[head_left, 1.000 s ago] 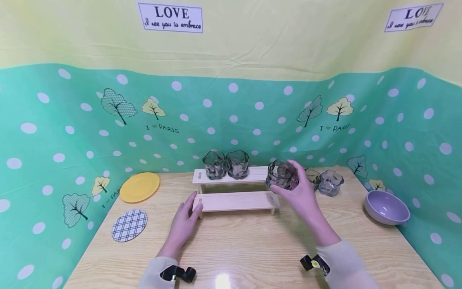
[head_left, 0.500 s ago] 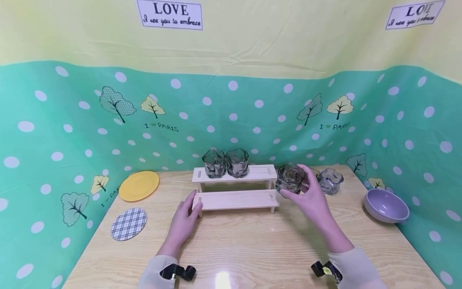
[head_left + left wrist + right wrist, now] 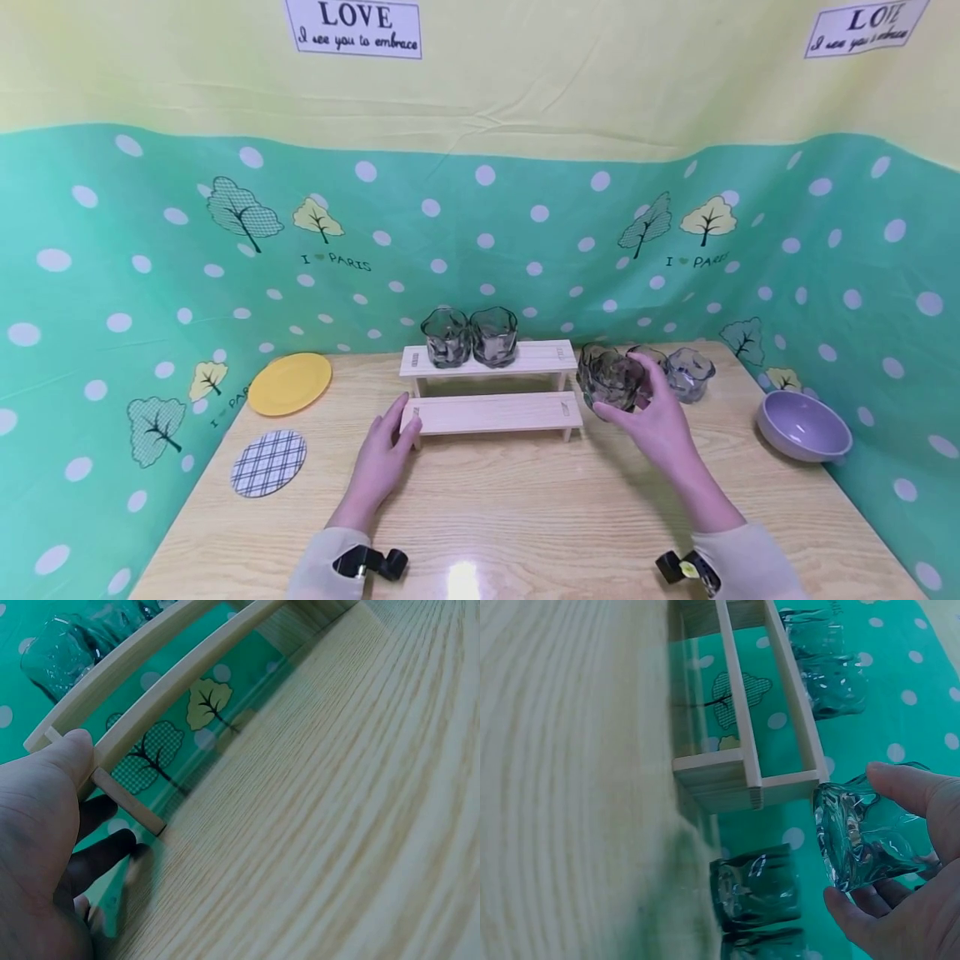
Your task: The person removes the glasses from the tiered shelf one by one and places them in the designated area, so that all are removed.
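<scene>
My right hand (image 3: 663,425) holds a smoky faceted glass (image 3: 606,375) by its sides, thumb in front and fingers behind. In the right wrist view this glass (image 3: 874,832) is off the table, beside the right end of the wooden two-tier rack (image 3: 746,776). My left hand (image 3: 381,458) grips the left end of the rack's lower tier (image 3: 491,415). Seen from the left wrist, its thumb (image 3: 73,746) lies on the rack's edge, with fingers by the leg. Two similar glasses, one left (image 3: 446,340) and one right (image 3: 493,337), stand upright on the upper tier.
Right of the rack, two more glasses stand on the table: a clear one (image 3: 688,375) and one partly hidden (image 3: 651,358) behind the held glass. A purple bowl (image 3: 802,427) is far right. A yellow plate (image 3: 290,384) and a checked round mat (image 3: 268,463) lie left.
My right hand has carried the glass rightwards from in front of the upper tier's right end to beside the rack. The left hand stays in place on the rack.
</scene>
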`<state>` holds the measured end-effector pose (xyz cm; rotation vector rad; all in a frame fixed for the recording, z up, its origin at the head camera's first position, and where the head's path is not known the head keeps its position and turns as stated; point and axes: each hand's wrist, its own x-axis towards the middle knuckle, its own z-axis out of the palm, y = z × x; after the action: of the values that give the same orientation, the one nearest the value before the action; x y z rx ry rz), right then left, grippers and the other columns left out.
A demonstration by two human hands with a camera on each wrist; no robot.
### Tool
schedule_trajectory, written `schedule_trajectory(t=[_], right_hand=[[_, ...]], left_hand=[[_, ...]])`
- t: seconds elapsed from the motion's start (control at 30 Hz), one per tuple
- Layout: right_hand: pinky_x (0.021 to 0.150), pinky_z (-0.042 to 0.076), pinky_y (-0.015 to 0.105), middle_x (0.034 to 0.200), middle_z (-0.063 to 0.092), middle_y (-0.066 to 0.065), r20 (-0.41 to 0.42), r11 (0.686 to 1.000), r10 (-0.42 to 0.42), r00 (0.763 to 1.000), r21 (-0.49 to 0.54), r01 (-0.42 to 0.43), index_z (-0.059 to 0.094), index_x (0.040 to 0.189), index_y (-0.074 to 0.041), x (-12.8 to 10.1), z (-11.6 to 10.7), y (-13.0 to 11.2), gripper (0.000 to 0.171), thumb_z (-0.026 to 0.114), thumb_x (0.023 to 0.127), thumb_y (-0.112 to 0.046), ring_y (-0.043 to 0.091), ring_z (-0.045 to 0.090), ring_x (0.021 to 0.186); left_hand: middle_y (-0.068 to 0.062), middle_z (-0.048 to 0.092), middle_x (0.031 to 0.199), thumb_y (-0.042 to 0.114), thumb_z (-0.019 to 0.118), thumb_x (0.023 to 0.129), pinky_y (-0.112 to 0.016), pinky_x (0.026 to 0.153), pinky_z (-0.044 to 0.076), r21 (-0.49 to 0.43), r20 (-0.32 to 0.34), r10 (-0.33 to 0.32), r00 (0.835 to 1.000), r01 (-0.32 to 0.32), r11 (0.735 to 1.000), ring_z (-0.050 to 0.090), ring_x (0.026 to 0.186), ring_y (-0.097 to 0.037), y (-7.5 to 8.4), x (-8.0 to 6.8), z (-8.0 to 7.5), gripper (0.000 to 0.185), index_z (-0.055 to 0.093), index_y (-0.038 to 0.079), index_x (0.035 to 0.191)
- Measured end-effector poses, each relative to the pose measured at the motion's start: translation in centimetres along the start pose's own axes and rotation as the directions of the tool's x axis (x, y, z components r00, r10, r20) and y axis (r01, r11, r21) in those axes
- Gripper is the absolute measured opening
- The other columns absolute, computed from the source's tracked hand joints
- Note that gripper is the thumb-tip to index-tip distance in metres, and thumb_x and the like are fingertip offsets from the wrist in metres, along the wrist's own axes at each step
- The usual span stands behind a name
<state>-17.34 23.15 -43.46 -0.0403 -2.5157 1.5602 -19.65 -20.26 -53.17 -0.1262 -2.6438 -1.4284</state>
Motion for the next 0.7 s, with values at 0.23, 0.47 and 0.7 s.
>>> schedule_trajectory(t=[0.23,0.47,0.7], right_hand=[[0.125,0.04,0.064,0.166,0.037,0.03,0.011,1.0,0.024,1.0,0.007,-0.024,0.025,0.175,-0.018,0.0,0.3,1.3,0.114,0.098,0.088,-0.032,0.053,0.043,0.15],[0.109,0.057,0.06,0.165,0.039,0.032,0.023,0.997,0.07,0.997,0.035,-0.071,0.023,0.175,-0.02,0.4,0.7,2.7,0.113,0.096,0.09,-0.029,0.06,0.051,0.142],[0.112,0.054,0.065,0.165,0.042,0.031,0.041,0.994,0.104,0.994,0.012,-0.104,0.024,0.175,-0.018,0.7,1.0,4.1,0.112,0.096,0.089,-0.031,0.06,0.05,0.143]], left_hand=[[-0.018,0.048,0.169,0.047,0.056,0.116,-0.056,0.138,0.009,0.007,0.0,0.007,1.0,-0.007,1.0,0.028,0.163,-0.047,0.0,0.0,-0.1,0.068,0.04,0.01,0.172],[-0.017,0.048,0.169,0.049,0.055,0.116,-0.055,0.138,0.008,0.012,0.005,-0.004,1.0,0.004,1.0,0.026,0.163,-0.047,0.1,0.1,-0.1,0.069,0.04,0.011,0.172],[-0.017,0.048,0.169,0.048,0.055,0.116,-0.055,0.138,0.009,0.009,0.006,-0.001,1.0,0.001,1.0,0.029,0.163,-0.044,0.2,0.0,0.0,0.069,0.04,0.011,0.172]])
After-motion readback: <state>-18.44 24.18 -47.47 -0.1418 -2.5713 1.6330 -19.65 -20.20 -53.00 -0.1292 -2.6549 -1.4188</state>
